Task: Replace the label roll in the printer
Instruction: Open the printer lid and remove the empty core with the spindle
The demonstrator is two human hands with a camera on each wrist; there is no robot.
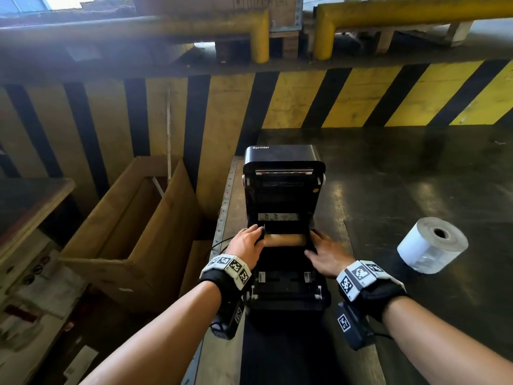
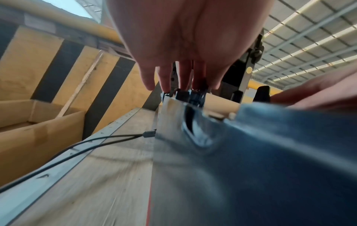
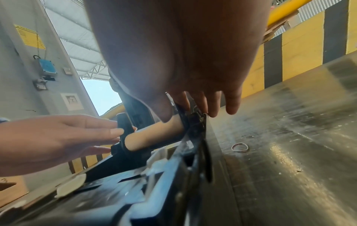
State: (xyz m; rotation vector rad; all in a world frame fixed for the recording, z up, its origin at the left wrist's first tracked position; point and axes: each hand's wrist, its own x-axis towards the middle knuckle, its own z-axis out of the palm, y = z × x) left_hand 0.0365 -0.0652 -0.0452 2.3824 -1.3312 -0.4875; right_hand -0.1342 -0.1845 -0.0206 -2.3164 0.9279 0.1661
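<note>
A black label printer (image 1: pixel 283 159) stands with its lid raised. An empty brown cardboard core (image 1: pixel 286 240) lies across its bay between two black roll guides. My left hand (image 1: pixel 247 243) rests on the left guide (image 3: pixel 124 126), fingers straight along it. My right hand (image 1: pixel 324 251) lies on the right guide (image 3: pixel 193 120), fingers straight and the thumb close to the core (image 3: pixel 154 133). Neither hand is curled round the core. A full white label roll (image 1: pixel 431 244) lies on its side on the tabletop, to the right of the printer.
An open cardboard box (image 1: pixel 133 218) stands left of the bench. A thin black cable (image 2: pixel 77 146) runs to the printer's left side. A rubber band (image 3: pixel 239 147) lies on the dark tabletop (image 1: pixel 402 176). A yellow-and-black striped barrier (image 1: pixel 361 98) stands behind.
</note>
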